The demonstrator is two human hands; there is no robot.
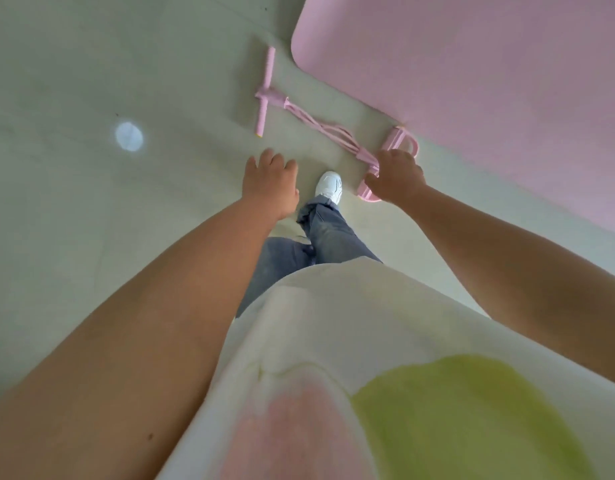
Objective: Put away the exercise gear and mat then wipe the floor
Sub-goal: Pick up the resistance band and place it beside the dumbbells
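A pink exercise mat [489, 81] lies flat on the floor at the upper right. Beside its near edge lies a pink pedal puller: a T-shaped handle bar [266, 91], stretch cords [327, 128] and foot pedals [401, 142]. My right hand [396, 176] is stretched down over the pedal end with its fingers loosely bent; it covers part of the pedals and shows no grip on them. Left of my shoe, my left hand [269, 181] hangs over bare floor with relaxed fingers and holds nothing.
The floor is pale grey-green with a round bright light spot [128, 136] at the left. My white shoe [329, 187] and jeans leg stand just left of the pedals. My loose shirt fills the lower frame.
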